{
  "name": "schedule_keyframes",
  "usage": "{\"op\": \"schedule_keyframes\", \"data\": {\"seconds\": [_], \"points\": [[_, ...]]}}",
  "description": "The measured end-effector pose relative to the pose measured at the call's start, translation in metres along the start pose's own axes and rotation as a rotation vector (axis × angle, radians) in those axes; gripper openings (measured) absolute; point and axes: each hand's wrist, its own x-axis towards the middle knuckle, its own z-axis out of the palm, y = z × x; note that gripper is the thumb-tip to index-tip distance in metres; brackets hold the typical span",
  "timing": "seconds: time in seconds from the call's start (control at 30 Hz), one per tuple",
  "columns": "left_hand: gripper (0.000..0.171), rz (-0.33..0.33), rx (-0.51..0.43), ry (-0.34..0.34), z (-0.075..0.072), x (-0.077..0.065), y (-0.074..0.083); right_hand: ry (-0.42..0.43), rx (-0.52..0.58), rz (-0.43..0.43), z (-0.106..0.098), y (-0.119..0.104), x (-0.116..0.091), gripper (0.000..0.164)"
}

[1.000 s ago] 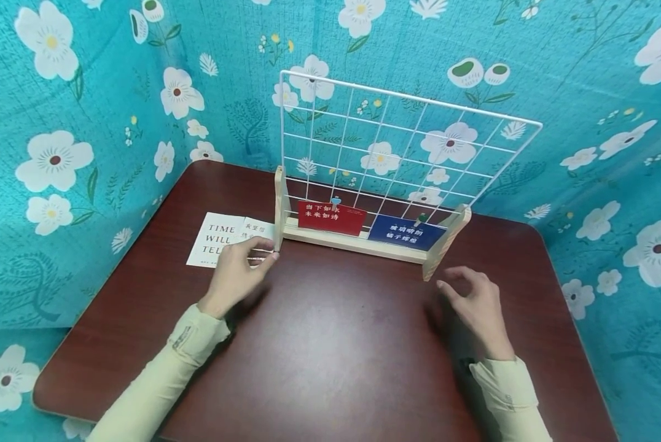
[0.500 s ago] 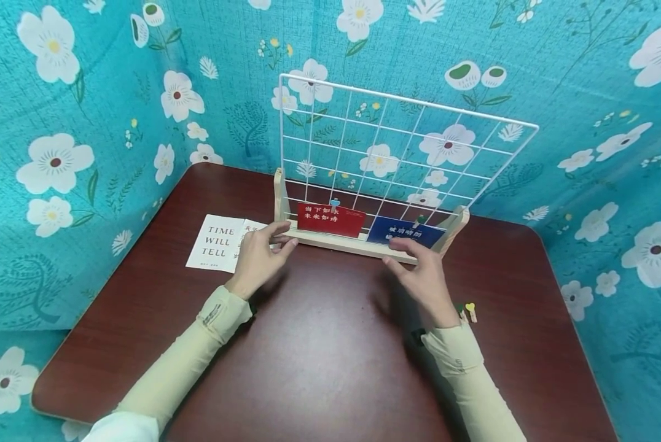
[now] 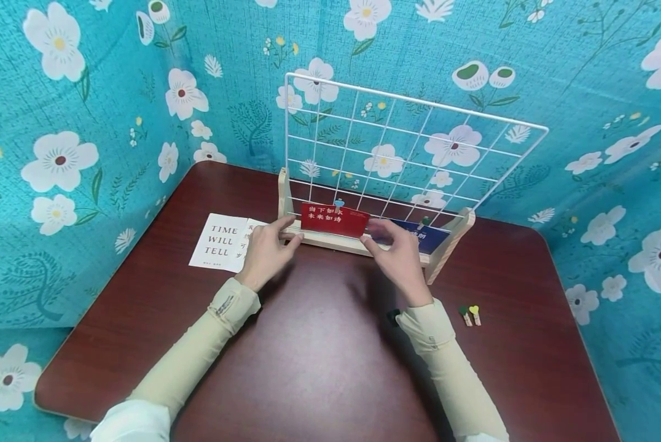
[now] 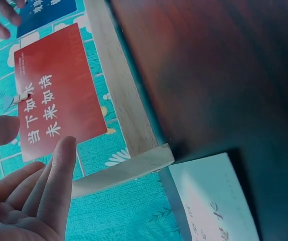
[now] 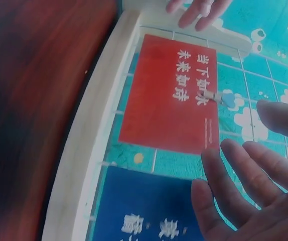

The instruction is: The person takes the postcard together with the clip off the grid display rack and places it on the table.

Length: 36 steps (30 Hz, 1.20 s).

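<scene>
A red card (image 3: 335, 220) with white writing hangs on a white wire grid (image 3: 383, 144), held by a clothespin with a blue heart (image 3: 339, 203). My left hand (image 3: 266, 252) is by the card's left edge, thumb and fingers apart; in the left wrist view a fingertip (image 4: 66, 145) overlaps the card's corner, and whether it touches I cannot tell. At the card's right edge is my right hand (image 3: 399, 261), its fingers spread and holding nothing. It partly covers a blue card (image 3: 432, 239), which hangs from a clothespin with a green top (image 3: 424, 222).
The grid stands in a wooden base (image 3: 341, 242) with two side supports. White cards (image 3: 214, 242) lie left of it. Two small clothespins, one with a green top (image 3: 465, 315) and one with a yellow heart (image 3: 476, 315), lie on the dark table (image 3: 319, 368) at right.
My left hand has let go of the left support and moved right to the red card. My right hand has moved left across the blue card, uncovering the two loose clothespins.
</scene>
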Motion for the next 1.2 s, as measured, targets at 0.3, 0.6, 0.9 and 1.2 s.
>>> {"op": "schedule_keyframes", "data": {"seconds": [0.3, 0.6, 0.9, 1.2], "points": [[0.049, -0.005, 0.043, 0.027, 0.007, 0.010, -0.001, -0.017, 0.005, -0.009, 0.022, -0.010, 0.024, 0.039], [0.049, -0.007, 0.040, 0.029, 0.016, 0.022, 0.000, -0.034, -0.019, -0.004, 0.035, -0.014, 0.039, 0.039], [0.038, -0.034, -0.003, 0.089, 0.020, 0.028, -0.001, -0.052, -0.070, -0.027, 0.051, -0.020, 0.051, 0.045], [0.022, 0.008, 0.009, 0.138, 0.016, 0.034, 0.000, -0.016, 0.065, 0.009, 0.062, -0.021, 0.060, 0.026]]}}
